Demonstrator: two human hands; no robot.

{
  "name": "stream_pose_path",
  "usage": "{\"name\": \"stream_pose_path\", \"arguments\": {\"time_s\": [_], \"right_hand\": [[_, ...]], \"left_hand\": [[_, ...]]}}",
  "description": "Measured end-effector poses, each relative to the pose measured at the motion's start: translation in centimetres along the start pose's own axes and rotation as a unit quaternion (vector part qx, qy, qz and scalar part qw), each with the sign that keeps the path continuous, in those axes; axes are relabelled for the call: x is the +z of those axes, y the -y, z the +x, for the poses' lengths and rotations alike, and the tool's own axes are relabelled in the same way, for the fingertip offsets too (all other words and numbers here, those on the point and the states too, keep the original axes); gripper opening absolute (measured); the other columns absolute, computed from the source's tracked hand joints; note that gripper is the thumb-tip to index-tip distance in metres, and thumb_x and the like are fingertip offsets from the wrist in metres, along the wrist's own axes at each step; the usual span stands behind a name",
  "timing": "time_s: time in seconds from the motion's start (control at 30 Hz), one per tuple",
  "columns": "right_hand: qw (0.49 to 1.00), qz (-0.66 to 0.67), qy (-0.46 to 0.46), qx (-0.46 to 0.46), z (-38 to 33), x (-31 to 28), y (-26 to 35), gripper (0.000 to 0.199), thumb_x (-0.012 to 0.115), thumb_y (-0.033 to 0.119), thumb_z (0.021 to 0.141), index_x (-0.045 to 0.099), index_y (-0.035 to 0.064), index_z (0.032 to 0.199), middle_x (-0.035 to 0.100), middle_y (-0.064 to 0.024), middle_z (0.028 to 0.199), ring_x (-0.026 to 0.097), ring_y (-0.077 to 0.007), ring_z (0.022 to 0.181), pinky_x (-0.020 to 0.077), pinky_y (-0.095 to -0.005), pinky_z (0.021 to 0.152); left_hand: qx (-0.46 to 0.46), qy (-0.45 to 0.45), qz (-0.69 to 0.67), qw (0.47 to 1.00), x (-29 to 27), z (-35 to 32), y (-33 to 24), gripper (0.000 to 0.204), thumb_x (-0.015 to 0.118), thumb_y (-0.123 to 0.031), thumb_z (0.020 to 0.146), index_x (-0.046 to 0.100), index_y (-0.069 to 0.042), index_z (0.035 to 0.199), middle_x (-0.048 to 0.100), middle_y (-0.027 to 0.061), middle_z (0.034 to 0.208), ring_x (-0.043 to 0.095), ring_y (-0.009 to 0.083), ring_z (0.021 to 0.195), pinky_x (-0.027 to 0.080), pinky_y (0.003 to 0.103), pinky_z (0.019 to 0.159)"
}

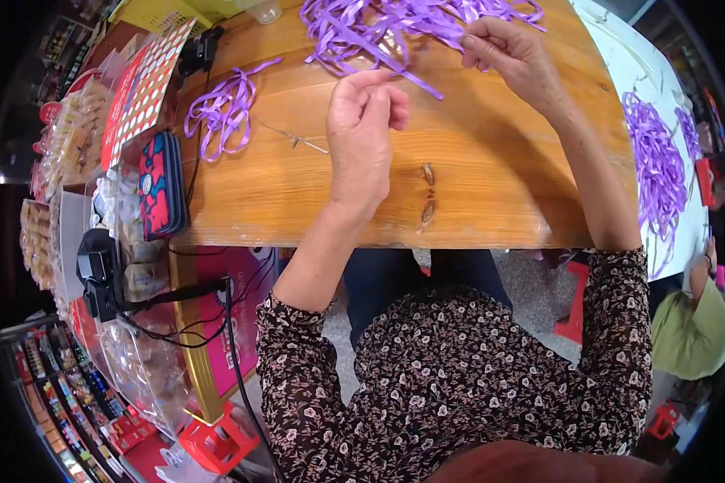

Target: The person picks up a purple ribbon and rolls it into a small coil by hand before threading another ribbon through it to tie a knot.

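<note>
A large loose heap of purple ribbon [362,32] lies at the far side of the wooden table. My left hand [362,133] is raised in front of it, fingers curled in and thumb pressed against them; what it pinches, if anything, is too small to make out. To the right, my right hand [511,63] hovers at the heap's edge with thumb and fingertips together. Whether a ribbon end sits in that pinch is unclear. Left of my left hand lies a thin metal piece [298,141], and farther left a smaller bunch of purple ribbon [221,117].
A patterned zip case [163,185] and a dotted red box [149,92] stand along the wooden table's [491,193] left side, near packaged goods. On the right, a white table [677,233] bears another ribbon pile [656,161]. Another person's green sleeve [689,334] shows there.
</note>
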State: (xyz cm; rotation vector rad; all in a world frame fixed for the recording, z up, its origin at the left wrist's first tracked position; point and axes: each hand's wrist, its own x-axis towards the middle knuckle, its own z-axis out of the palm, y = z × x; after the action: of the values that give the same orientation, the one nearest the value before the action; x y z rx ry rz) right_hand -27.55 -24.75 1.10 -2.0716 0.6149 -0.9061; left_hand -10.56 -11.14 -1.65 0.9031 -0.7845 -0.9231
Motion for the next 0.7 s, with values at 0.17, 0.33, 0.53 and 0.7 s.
{"name": "stream_pose_path", "arguments": {"time_s": [0.17,0.33,0.53,0.7], "right_hand": [[0.999,-0.015,0.025,0.030,-1.2,-1.2,1.2,0.016,0.053,0.017,0.091,0.060,0.0034,0.094,0.058,0.0023,0.068,0.049,-0.0014,0.062,0.0370,-0.0173,0.055],[0.996,-0.027,0.051,0.070,-2.9,-2.2,1.6,0.017,0.053,0.019,0.091,0.060,0.0042,0.094,0.056,0.0032,0.066,0.047,-0.0007,0.061,0.0332,-0.0179,0.052],[0.990,-0.046,0.112,0.075,-5.4,-3.0,3.5,0.015,0.054,0.016,0.090,0.061,0.0029,0.088,0.057,0.0016,0.066,0.050,-0.0038,0.059,0.0362,-0.0190,0.052],[0.967,-0.003,0.254,0.027,-8.0,-3.3,7.1,0.011,0.056,0.009,0.085,0.061,0.0007,0.080,0.061,-0.0060,0.067,0.056,-0.0117,0.054,0.0386,-0.0242,0.046]], "left_hand": [[-0.042,-0.001,-0.030,0.999,0.9,-0.3,-0.8,0.012,0.049,-0.001,0.087,0.052,0.001,0.098,0.057,0.0058,0.075,0.050,0.0089,0.059,0.043,0.022,0.056],[-0.066,0.010,-0.089,0.994,-0.5,0.2,-1.6,0.014,0.051,-0.012,0.090,0.055,0.001,0.093,0.047,0.0000,0.058,0.038,0.0065,0.045,0.034,0.023,0.044],[-0.095,0.023,-0.028,0.995,-0.4,-0.2,-2.3,0.026,0.051,-0.026,0.092,0.058,-0.002,0.088,0.035,-0.0043,0.050,0.031,0.0068,0.041,0.028,0.025,0.040],[0.261,0.141,0.204,0.933,3.6,-1.8,-0.6,0.026,0.057,-0.023,0.088,0.059,0.001,0.098,0.053,0.0046,0.070,0.052,0.0181,0.067,0.043,0.030,0.060]]}}
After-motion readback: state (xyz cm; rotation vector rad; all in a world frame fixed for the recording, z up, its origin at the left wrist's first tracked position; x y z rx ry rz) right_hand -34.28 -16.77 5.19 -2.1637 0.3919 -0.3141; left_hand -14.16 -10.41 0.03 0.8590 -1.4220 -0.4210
